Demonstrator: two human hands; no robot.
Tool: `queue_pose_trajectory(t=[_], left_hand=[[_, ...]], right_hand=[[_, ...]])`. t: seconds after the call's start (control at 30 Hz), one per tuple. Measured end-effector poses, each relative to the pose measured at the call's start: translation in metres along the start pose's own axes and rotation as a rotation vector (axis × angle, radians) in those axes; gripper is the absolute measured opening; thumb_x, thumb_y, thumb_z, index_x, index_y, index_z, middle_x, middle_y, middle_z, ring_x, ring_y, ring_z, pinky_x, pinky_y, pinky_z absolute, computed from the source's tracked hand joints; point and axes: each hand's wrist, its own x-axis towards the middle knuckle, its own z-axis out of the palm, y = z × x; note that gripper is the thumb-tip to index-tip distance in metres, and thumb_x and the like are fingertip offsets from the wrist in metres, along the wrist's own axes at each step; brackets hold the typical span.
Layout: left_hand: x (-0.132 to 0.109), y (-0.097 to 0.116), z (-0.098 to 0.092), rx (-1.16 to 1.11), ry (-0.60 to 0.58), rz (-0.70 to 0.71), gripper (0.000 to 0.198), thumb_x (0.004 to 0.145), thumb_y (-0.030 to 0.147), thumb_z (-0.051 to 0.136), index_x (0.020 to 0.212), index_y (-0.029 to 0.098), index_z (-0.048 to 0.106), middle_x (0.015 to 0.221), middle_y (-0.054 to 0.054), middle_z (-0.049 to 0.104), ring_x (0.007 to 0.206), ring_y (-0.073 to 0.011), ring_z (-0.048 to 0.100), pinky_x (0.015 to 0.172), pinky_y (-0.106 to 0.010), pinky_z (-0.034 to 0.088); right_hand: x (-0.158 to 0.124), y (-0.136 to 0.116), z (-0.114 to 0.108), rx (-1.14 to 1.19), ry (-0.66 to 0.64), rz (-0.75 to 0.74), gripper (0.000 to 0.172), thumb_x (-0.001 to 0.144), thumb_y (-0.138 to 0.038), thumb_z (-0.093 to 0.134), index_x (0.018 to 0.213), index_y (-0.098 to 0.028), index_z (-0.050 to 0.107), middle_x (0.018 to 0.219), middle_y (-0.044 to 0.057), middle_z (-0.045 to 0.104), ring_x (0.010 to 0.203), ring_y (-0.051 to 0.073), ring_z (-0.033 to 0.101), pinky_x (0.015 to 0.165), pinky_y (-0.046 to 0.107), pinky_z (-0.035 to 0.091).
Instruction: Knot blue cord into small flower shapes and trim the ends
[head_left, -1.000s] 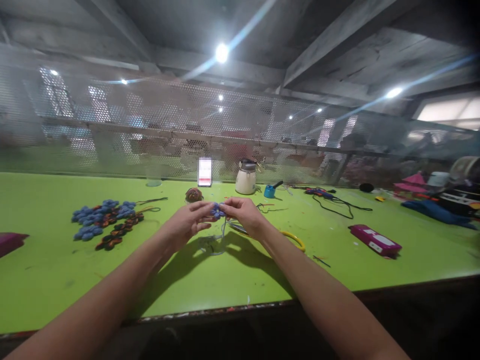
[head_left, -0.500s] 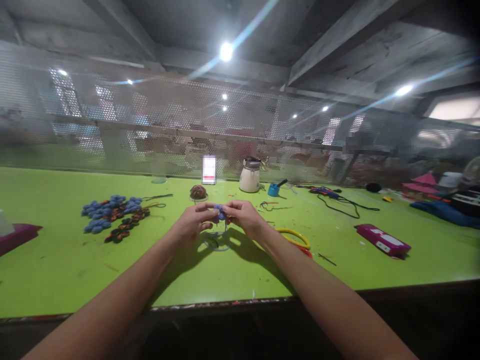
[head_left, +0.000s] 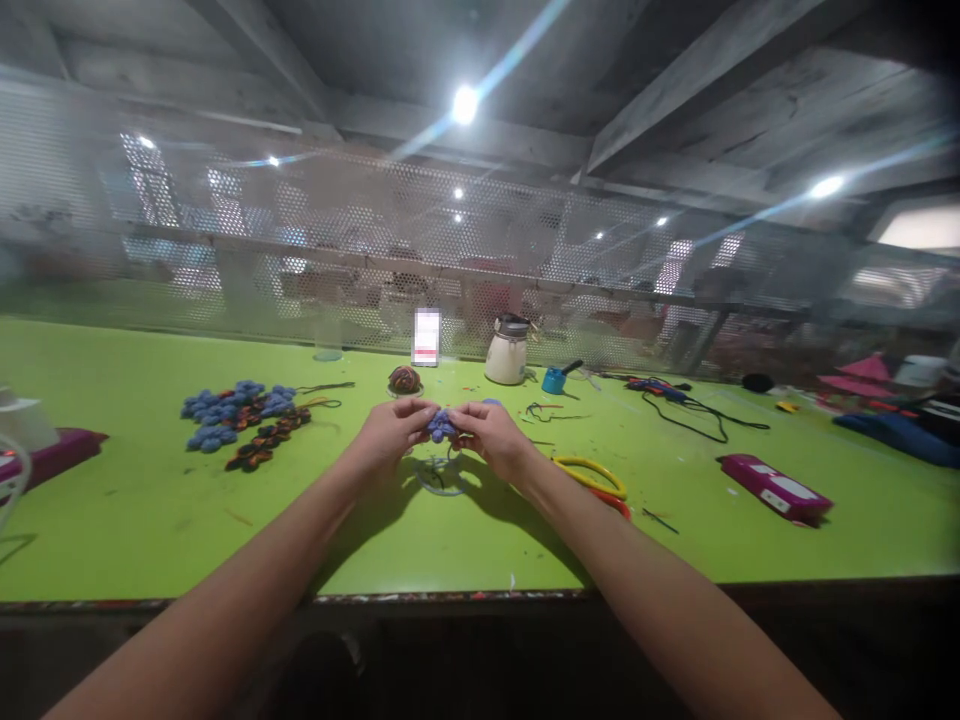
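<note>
Over the green table (head_left: 480,555), our left hand (head_left: 386,432) and right hand (head_left: 493,435) pinch the blue yarn flower (head_left: 440,426) between them, fingertips nearly together; if the strand (head_left: 441,492) below snags, stitches could slip!

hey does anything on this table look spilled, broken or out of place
Nothing looks spilled or broken. Slightly untidy, though: loose dark strands lie right of the yellow handle, like stray scraps.
</note>
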Motion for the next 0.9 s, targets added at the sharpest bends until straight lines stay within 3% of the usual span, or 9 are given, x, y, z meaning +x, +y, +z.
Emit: queue_pose_trajectory(t=[0.17, 0.43, 0.6, 0.7, 0.9], left_hand=[[-0.0007, -0.0034, 0.0013, 0.028, 0.075, 0.026, 0.016, 0.061, 0.018, 0.075, 0.074, 0.011, 0.068, 0.068, -0.006, 0.068, 0.061, -0.0123, 0.061, 0.057, -0.023, 0.045], [-0.0016, -0.0015, 0.0009, 0.13, 0.15, 0.099, 0.019, 0.061, 0.021, 0.072, 0.078, 0.013, 0.07, 0.065, -0.004, 0.066, 0.056, -0.0127, 0.056, 0.047, -0.022, 0.038], [-0.0077, 0.0047, 0.0047, 0.234, 0.156, 0.204, 0.013, 0.064, 0.02, 0.071, 0.077, 0.016, 0.071, 0.065, -0.001, 0.065, 0.058, -0.0124, 0.054, 0.051, -0.022, 0.04], [-0.0076, 0.0044, 0.0048, 0.25, 0.138, 0.246, 0.013, 0.066, 0.019, 0.071, 0.078, 0.016, 0.072, 0.059, 0.0, 0.061, 0.053, -0.0111, 0.05, 0.048, -0.022, 0.038], [-0.0033, 0.0015, 0.0008, -0.023, 0.042, -0.03, 0.02, 0.069, 0.01, 0.068, 0.089, 0.013, 0.067, 0.065, -0.003, 0.065, 0.05, -0.0073, 0.051, 0.046, -0.018, 0.036]], right_hand=[[0.0002, -0.0001, 0.0044, -0.014, 0.062, -0.027, 0.035, 0.052, -0.039, 0.082, 0.062, -0.012, 0.062, 0.056, 0.0, 0.059, 0.049, 0.01, 0.05, 0.054, 0.027, 0.042], [0.0026, 0.0057, 0.0088, -0.112, 0.111, -0.095, 0.027, 0.061, -0.034, 0.074, 0.057, -0.014, 0.058, 0.048, -0.002, 0.055, 0.045, 0.009, 0.046, 0.05, 0.025, 0.039], [-0.0026, -0.0011, 0.007, -0.03, 0.018, -0.043, 0.039, 0.066, -0.049, 0.073, 0.066, -0.012, 0.062, 0.063, 0.002, 0.058, 0.058, 0.01, 0.052, 0.057, 0.027, 0.045], [-0.0045, -0.0025, 0.0059, -0.049, -0.015, -0.014, 0.038, 0.061, -0.045, 0.078, 0.07, -0.011, 0.064, 0.066, 0.002, 0.06, 0.06, 0.01, 0.053, 0.058, 0.027, 0.047], [-0.0033, 0.0011, 0.0072, -0.061, -0.023, -0.045, 0.039, 0.052, -0.041, 0.083, 0.07, -0.012, 0.065, 0.061, 0.0, 0.062, 0.053, 0.01, 0.054, 0.059, 0.028, 0.046]])
